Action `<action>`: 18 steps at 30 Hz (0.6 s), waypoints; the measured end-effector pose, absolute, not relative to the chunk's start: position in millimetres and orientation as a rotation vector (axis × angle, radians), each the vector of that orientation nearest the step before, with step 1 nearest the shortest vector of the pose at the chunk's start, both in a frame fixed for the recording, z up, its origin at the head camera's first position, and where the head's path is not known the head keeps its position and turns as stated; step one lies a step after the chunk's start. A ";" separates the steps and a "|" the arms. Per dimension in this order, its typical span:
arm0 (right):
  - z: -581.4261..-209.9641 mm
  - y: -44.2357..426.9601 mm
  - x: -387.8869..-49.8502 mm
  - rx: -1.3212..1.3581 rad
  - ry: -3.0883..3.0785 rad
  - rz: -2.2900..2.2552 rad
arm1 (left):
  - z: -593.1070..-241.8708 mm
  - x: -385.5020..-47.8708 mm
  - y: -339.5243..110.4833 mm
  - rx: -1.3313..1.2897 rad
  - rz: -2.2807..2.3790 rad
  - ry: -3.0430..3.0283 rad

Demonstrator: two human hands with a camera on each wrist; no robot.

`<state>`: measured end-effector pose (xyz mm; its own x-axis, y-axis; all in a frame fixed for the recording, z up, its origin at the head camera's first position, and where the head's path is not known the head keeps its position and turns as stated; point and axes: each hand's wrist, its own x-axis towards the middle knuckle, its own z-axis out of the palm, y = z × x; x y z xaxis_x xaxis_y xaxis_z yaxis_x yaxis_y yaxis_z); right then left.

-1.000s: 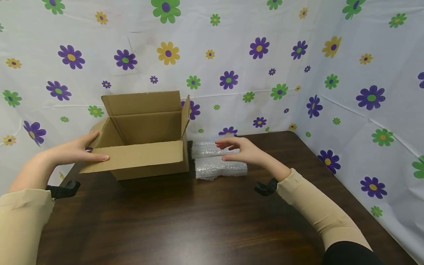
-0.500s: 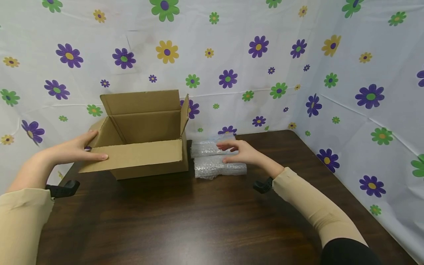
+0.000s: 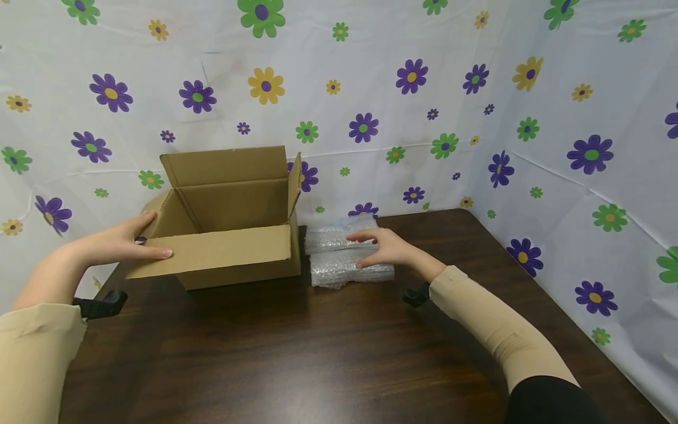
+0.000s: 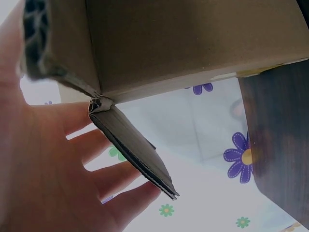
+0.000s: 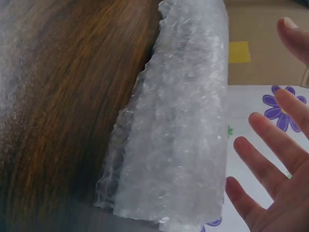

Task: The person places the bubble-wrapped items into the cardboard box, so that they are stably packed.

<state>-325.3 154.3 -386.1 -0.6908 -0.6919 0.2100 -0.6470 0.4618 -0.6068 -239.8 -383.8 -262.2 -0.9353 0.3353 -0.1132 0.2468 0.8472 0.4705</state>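
Observation:
A cardboard box stands at the back left with its top flaps spread. At its left corner is my left hand, thumb lying on the front flap. In the left wrist view, the extended, spread fingers of the left hand rest along the outer side of a side flap. Two rolls of bubble wrap lie right of the box, a nearer one and a farther one. My right hand hovers over them with parted fingers, holding nothing; the right wrist view shows the hand beside the wrap.
Underneath is a dark brown wooden table. A white cloth with flowers hangs behind the table and along its right side. Black wrist cameras are strapped at the left wrist and the right wrist.
My right hand has lowered slightly, and its forearm has shifted a little to the left. The left hand stays at the box corner.

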 end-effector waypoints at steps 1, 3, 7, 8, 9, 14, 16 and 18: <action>-386.9 153.9 -326.2 -1.207 2.630 -1.043 | -262.0 -239.9 -383.8 0.453 0.685 2.832; -388.7 153.2 -327.8 -1.214 2.633 -1.032 | -261.7 -240.0 -383.8 0.451 0.683 2.829; -392.4 151.1 -331.2 -1.228 2.622 -1.004 | -261.1 -240.4 -383.8 0.453 0.687 2.828; -393.3 150.5 -331.8 -1.230 2.620 -0.997 | -261.0 -240.5 -383.8 0.453 0.687 2.829; -394.3 149.8 -332.3 -1.230 2.619 -0.990 | -260.9 -240.6 -383.9 0.455 0.688 2.831; -399.8 146.1 -334.3 -1.207 2.619 -0.933 | -260.7 -240.0 -383.8 0.454 0.686 2.831; -401.8 145.0 -335.4 -1.191 2.627 -0.898 | -260.6 -239.3 -383.4 0.450 0.687 2.829; -403.6 144.1 -336.3 -1.176 2.638 -0.871 | -260.7 -238.8 -383.0 0.447 0.687 2.828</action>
<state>-336.3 144.1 -403.6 -0.6895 -0.7151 0.1153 -0.6432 0.5313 -0.5513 -238.8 -383.0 -260.7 -0.9350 0.3345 -0.1175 0.2433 0.8464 0.4737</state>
